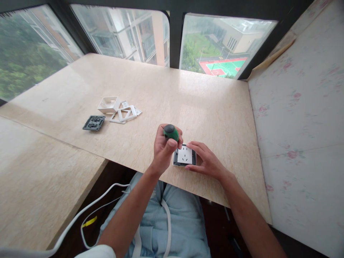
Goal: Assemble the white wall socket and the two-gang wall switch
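My left hand [163,147] is wrapped round the green and black handle of a screwdriver [171,132], held upright. Its shaft runs down to the left side of a wall socket [185,154], which has a white face with slots and a dark grey frame. The socket lies flat near the table's front edge. On its right side, my right hand [202,159] grips it, thumb at the lower edge and fingers at the upper edge. Whether the screwdriver's tip sits in a screw is too small to tell.
On the table [150,89] to the left lie a white mounting box [109,104], several white frames [127,114] and a dark grey socket module [94,123]. Windows line the back, and a papered wall [298,125] stands at right. A white cable [88,207] hangs beside my lap.
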`<control>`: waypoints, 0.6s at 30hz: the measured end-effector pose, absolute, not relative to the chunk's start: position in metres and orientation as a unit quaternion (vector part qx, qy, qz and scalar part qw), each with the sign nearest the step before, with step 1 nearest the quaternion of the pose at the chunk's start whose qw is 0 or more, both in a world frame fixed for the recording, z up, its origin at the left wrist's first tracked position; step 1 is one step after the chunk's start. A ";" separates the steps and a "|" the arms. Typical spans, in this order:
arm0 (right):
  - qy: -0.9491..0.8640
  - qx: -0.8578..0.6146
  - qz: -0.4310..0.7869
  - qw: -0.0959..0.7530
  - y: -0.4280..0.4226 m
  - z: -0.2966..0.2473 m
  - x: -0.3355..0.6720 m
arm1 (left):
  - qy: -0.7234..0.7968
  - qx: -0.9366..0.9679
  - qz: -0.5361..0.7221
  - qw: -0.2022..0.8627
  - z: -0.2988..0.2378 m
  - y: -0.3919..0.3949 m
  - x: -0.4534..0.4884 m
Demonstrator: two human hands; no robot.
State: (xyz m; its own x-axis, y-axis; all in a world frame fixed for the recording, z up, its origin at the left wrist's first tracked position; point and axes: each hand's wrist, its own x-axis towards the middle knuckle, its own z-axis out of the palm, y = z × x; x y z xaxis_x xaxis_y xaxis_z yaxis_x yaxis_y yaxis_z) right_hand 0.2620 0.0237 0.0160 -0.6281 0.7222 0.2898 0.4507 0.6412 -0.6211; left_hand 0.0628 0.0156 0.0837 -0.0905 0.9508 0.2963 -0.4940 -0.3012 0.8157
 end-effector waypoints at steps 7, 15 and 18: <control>-0.865 -0.337 0.259 0.268 0.024 0.017 0.261 | 0.287 0.417 0.641 0.577 0.094 0.018 0.062; -0.864 -0.339 0.258 0.269 0.023 0.017 0.262 | 0.246 0.429 0.659 0.566 0.086 0.021 0.064; -0.864 -0.338 0.257 0.269 0.023 0.018 0.262 | 0.244 0.453 0.655 0.553 0.084 0.020 0.063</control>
